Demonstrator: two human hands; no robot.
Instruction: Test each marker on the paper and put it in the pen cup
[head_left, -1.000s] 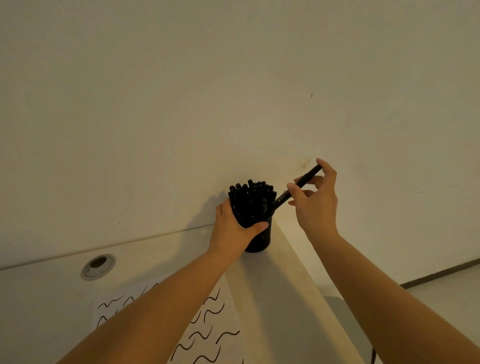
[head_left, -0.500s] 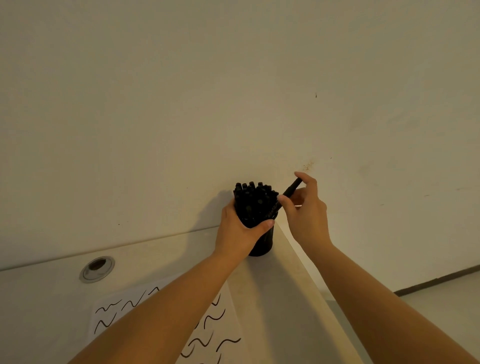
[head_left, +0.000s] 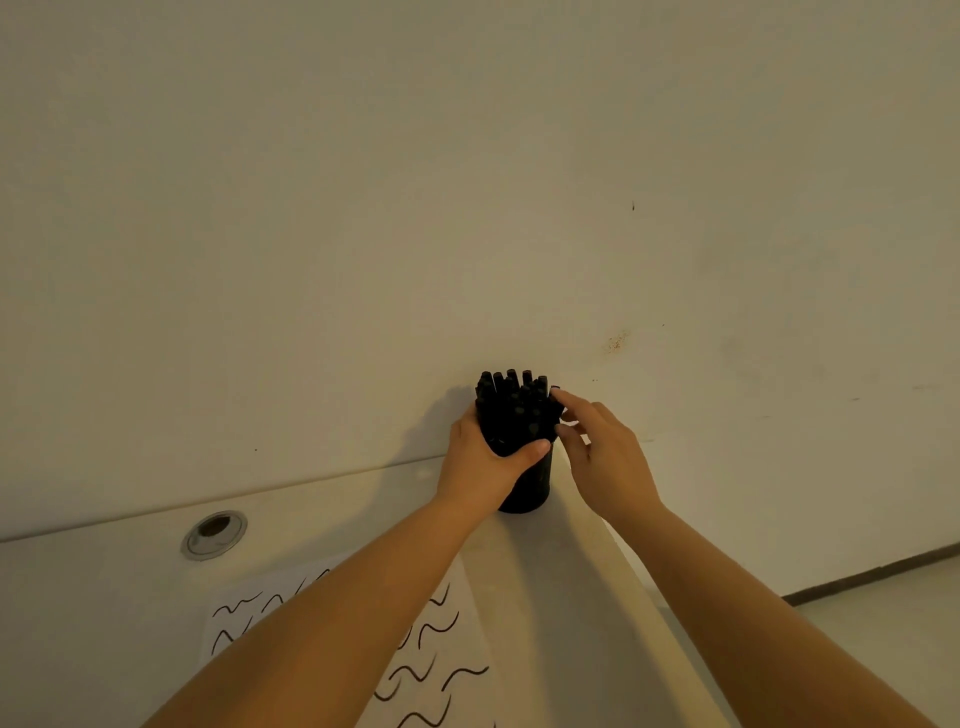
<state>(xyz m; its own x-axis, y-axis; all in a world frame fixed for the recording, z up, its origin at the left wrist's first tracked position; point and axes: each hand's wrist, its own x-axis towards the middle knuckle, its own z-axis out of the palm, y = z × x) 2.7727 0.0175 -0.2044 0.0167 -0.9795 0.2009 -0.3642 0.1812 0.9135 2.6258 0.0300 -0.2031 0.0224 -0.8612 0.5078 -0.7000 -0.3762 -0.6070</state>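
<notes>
Two hands at a black pen cup (head_left: 524, 483), seen from the head camera. Stood upright at the far right corner of the pale table (head_left: 104, 597), close to the wall (head_left: 467, 182). Was packed full of black markers (head_left: 511, 405), caps up. Left hand (head_left: 480, 467) wrapped round the cup, thumb curled across its front. Right hand (head_left: 605, 457) reached in from the right, forefinger on the top of the last marker (head_left: 556, 402) at the right edge of the bunch, thumb just below on its side, so pinched. Lay nearer on the table, a white paper (head_left: 441, 665) with black wavy test lines, partly hidden under the left arm. Sat left of the paper, a round metal hole (head_left: 214, 534) in the tabletop
</notes>
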